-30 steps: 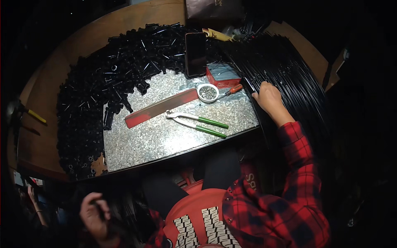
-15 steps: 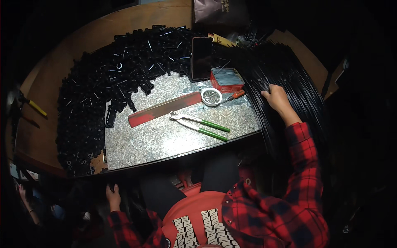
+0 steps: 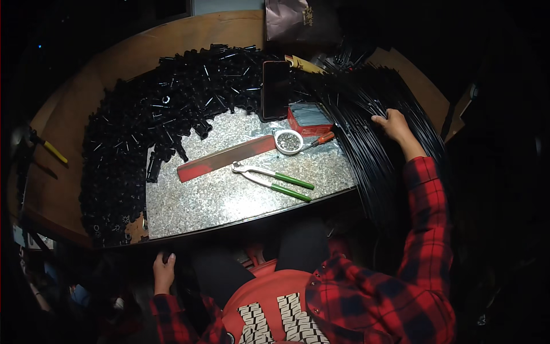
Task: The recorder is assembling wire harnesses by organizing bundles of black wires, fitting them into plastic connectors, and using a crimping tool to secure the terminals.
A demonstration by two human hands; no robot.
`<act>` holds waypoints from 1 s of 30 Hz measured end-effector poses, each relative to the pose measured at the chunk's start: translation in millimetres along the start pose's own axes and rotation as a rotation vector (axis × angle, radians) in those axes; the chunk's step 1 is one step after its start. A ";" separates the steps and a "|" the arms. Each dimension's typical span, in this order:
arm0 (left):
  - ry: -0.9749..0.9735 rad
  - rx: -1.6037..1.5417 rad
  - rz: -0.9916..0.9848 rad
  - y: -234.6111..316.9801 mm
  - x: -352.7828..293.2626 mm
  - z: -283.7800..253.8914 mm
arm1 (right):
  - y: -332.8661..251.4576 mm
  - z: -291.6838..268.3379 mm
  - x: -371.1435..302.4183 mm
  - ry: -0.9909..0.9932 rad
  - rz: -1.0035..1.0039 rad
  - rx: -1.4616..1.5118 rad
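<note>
My right hand [image 3: 396, 127] is at the large bundle of thin black rods [image 3: 366, 143] on the right side of the table. Its thumb and fingers are closed on some of the rods; how many is hidden. Below the table's front edge, my left hand [image 3: 164, 274] is closed with the thumb up, around something dark that I cannot make out. Between the hands, green-handled pincers [image 3: 275, 180] lie on the speckled tabletop [image 3: 195, 200]. Behind them are a red-and-brown bar [image 3: 226, 158], a white bowl of small metal pieces [image 3: 289, 141] and an orange-handled screwdriver [image 3: 322, 139].
A big heap of black tubular parts [image 3: 126, 143] covers the table's left and back. A phone [image 3: 275, 89] stands upright beside a red box of thin rods [image 3: 309, 118]. A dark paper bag [image 3: 292, 23] is behind. A yellow-handled tool [image 3: 54, 151] lies far left.
My right hand has moved slightly right over the rods, and some rods there have shifted. The left hand has turned a little, its thumb nearer the fingers. The whole view has shifted slightly.
</note>
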State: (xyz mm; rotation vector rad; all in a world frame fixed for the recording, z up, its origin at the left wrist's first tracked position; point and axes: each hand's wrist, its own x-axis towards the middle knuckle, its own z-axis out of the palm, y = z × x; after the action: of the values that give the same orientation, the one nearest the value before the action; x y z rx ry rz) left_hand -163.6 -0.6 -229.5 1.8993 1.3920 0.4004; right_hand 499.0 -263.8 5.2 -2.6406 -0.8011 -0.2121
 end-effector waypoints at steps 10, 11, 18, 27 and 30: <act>-0.081 0.073 0.142 10.8 -8.7 5.8 | 3.4 -4.9 3.8 -0.184 0.137 0.312; -0.077 0.075 0.140 9.5 -9.6 5.8 | -2.2 -5.8 0.5 -0.169 0.118 0.291; -0.086 0.072 0.217 11.8 -9.9 4.2 | -7.5 -21.3 14.9 0.357 -0.141 -0.232; -0.146 0.054 0.236 66.1 -27.0 -12.9 | -59.7 -91.8 35.2 0.159 -0.103 0.274; -0.217 0.005 0.279 103.1 -34.0 -15.6 | -109.8 -103.9 3.2 -0.097 -0.057 0.587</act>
State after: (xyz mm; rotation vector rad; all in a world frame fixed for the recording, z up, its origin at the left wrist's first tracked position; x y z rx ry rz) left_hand -115.0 -40.6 -139.7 2.0793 0.9919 0.3130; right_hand 436.4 -218.4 135.1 -2.0872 -0.8189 0.1242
